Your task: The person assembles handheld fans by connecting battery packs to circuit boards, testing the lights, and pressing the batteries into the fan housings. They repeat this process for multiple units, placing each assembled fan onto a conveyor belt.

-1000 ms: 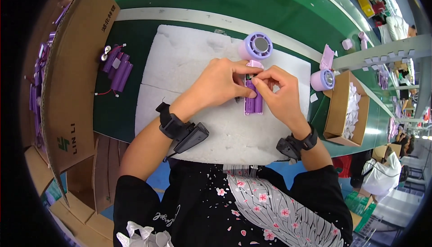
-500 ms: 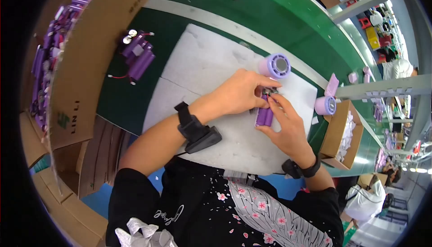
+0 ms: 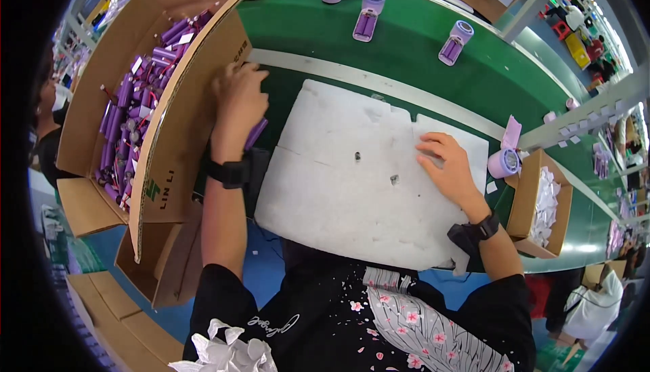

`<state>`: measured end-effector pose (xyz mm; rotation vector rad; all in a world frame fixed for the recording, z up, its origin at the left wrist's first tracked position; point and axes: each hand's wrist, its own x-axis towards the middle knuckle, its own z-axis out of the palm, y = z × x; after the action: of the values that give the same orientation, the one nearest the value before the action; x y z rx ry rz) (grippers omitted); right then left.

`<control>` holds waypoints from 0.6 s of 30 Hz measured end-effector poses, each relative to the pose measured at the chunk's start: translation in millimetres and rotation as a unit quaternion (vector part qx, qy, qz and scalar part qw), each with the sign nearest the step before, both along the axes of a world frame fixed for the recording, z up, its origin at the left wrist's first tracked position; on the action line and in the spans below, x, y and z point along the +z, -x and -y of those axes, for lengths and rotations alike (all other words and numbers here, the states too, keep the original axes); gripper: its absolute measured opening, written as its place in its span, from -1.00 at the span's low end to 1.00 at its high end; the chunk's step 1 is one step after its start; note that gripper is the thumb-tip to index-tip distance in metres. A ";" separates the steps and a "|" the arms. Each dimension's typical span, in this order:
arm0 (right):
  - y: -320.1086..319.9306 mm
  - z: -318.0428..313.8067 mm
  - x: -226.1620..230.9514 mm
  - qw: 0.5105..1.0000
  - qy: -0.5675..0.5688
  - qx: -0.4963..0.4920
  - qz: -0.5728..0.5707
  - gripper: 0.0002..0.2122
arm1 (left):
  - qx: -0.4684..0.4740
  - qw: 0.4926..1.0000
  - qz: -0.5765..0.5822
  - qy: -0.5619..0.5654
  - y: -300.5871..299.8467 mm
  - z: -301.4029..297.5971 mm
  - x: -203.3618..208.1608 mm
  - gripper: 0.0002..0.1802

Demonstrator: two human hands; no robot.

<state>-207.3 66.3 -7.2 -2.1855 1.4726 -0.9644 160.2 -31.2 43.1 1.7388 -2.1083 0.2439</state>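
Note:
My left hand (image 3: 242, 101) is over the green bench, close against the tall cardboard box. Motion blurs its fingers, so whether they hold anything is not visible. Beside its wrist, part of a purple battery pack (image 3: 256, 133) shows. My right hand (image 3: 448, 172) rests at the right part of the white foam pad (image 3: 338, 169), fingers loosely bent and apart, with nothing in it. Beyond the pad, on the green conveyor belt, lie a lilac fan-like unit (image 3: 456, 42) with its round head and opened handle, and a similar one (image 3: 367, 16) showing purple cells.
The cardboard box (image 3: 179, 162) at left holds many purple battery packs (image 3: 132, 111) with wires. To the right stand a smaller box (image 3: 558, 209) of white paper pieces and another lilac unit (image 3: 504, 162). Several people sit farther off along the line.
Both hands have parted from the lilac unit they held over the pad, and it is gone from there. My left hand has moved left toward the box; my right hand is empty.

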 end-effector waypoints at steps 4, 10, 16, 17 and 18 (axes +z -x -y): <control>-1.7 0.0 -4.6 0.994 -0.054 -0.008 0.090 -0.81 | 0.016 0.999 -0.002 -0.051 -33.4 13.0 -7.4 -0.76; -9.0 -2.3 0.3 0.984 -0.083 -0.026 0.158 -0.79 | -0.049 0.959 -0.275 0.044 -8.8 -2.8 24.4 -0.89; -43.2 -11.7 22.2 0.969 0.180 -0.060 0.161 -0.68 | -0.338 0.870 -0.336 -0.127 96.3 -70.7 59.2 -0.89; -46.1 -12.9 23.4 0.962 0.238 -0.054 0.120 -0.66 | -0.370 0.843 -0.351 -0.174 109.9 -77.4 56.6 -0.90; -45.1 -15.8 21.0 0.962 0.238 -0.053 0.121 -0.66 | -0.383 0.832 -0.347 -0.201 120.9 -79.2 52.2 -0.90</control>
<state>-162.2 82.1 13.8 -2.2000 1.3551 -1.7049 39.3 48.0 95.3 0.7774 -2.1234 -0.9672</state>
